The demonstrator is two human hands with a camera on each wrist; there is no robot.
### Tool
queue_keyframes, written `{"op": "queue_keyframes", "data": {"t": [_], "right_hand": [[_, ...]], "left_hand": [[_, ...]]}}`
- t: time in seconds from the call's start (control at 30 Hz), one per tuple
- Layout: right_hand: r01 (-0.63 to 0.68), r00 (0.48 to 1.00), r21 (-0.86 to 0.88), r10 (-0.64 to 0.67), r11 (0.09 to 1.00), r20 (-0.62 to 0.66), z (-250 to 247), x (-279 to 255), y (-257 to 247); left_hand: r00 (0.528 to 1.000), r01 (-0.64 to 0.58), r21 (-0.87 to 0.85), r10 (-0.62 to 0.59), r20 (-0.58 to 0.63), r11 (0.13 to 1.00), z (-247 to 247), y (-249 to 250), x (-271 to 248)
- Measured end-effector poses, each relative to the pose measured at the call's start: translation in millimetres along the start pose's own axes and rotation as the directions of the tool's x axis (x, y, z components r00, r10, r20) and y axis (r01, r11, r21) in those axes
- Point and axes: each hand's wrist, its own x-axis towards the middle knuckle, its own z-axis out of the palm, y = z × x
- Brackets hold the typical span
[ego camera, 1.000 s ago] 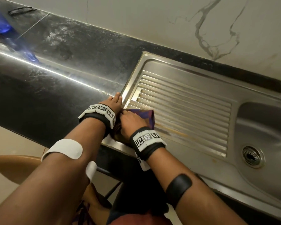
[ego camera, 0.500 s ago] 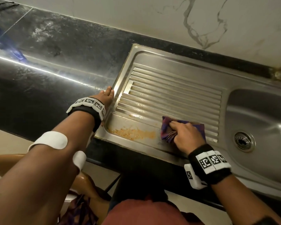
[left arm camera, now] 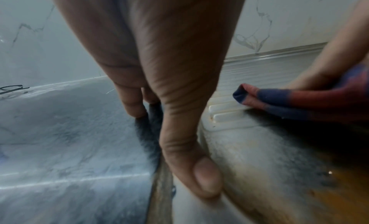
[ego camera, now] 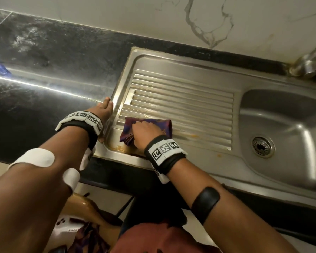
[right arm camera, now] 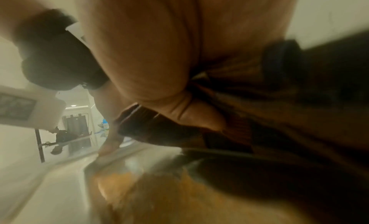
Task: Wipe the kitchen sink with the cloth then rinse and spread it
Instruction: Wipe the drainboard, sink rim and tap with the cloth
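Note:
A folded purple and red cloth [ego camera: 164, 125] lies on the near left part of the steel sink's ribbed drainboard [ego camera: 190, 99]. My right hand [ego camera: 146, 133] presses on it with fingers curled round its bunched edge; the cloth [left arm camera: 295, 99] also shows in the left wrist view. My left hand [ego camera: 104, 110] rests with straight fingers on the black counter, thumb [left arm camera: 199, 172] on the sink's left rim. An orange-brown stain [ego camera: 124, 149] lies by the near rim. The right wrist view is blurred.
The sink bowl [ego camera: 285, 143] with its drain [ego camera: 263, 146] is at the right. A steel tap base [ego camera: 306, 64] stands at the back right by the marble wall. Black counter [ego camera: 44, 70] stretches left. A brown chair [ego camera: 84, 207] stands below the counter edge.
My right hand has slid the cloth leftward along the near drainboard, back over the orange stain. The left hand stays at the sink's left rim.

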Motion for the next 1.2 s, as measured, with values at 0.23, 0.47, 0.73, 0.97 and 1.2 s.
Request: {"op": "queue_keyframes", "data": {"t": [0.23, 0.47, 0.73, 0.97, 1.2], "right_hand": [[-0.095, 0.993, -0.023, 0.093, 0.995, -0.072, 12.9, -53.1, 65.3], [-0.419, 0.895, 0.099, 0.429, 0.902, -0.121, 22.8, -133.5, 169.8], [-0.562, 0.826, 0.043, 0.563, 0.826, -0.021, 27.6, -177.2, 200.7], [-0.559, 0.827, 0.041, 0.561, 0.828, -0.035, 36.5, -163.5, 168.6], [-0.362, 0.932, -0.015, 0.362, 0.932, -0.029, 38.9, -103.1, 93.9]], "left_hand": [[1.000, 0.019, 0.010, -0.019, 0.001, 1.000, 0.3, 1.8, -0.6], [0.999, 0.018, 0.021, -0.017, -0.037, 1.000, 6.6, -2.5, 0.2], [0.992, -0.024, 0.034, 0.028, -0.126, 0.999, 8.1, -0.9, -7.7], [0.985, -0.050, 0.017, 0.052, -0.163, 0.999, 9.2, -2.4, -12.8], [0.989, -0.052, -0.149, 0.030, -0.143, 0.987, 4.0, -2.1, -27.6]]}}
